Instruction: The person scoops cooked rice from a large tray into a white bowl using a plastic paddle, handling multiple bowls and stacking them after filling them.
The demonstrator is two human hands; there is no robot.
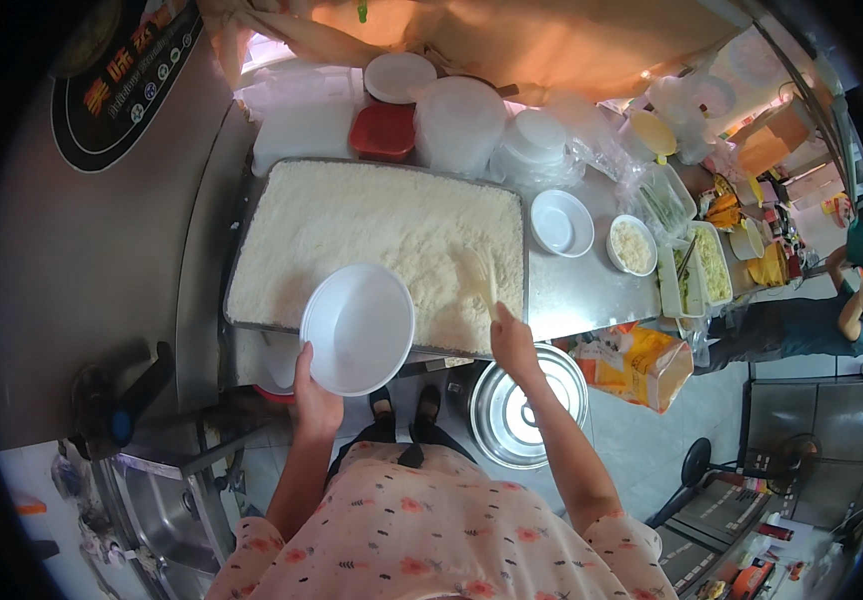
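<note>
A large metal tray (527,277) full of white cooked rice (349,217) lies on the counter before me. In my left hand (317,397) is a white plastic bowl (360,330), held by its side over the tray's near edge; no food shows inside it. My right hand (514,345) grips the handle of a pale rice paddle (488,281). The paddle's blade is down at the rice on the tray's right side, where the surface is broken up. Right of the tray stand another white bowl (562,223) with nothing seen in it and a smaller bowl of rice (631,246).
Stacked white lids (540,142), plastic tubs (457,124) and a red container (382,133) line the back. Containers of chopped vegetables (710,262) stand right. A lidded steel pot (529,409) is below the counter, beside a yellow bag (634,364). A person (791,326) stands at far right.
</note>
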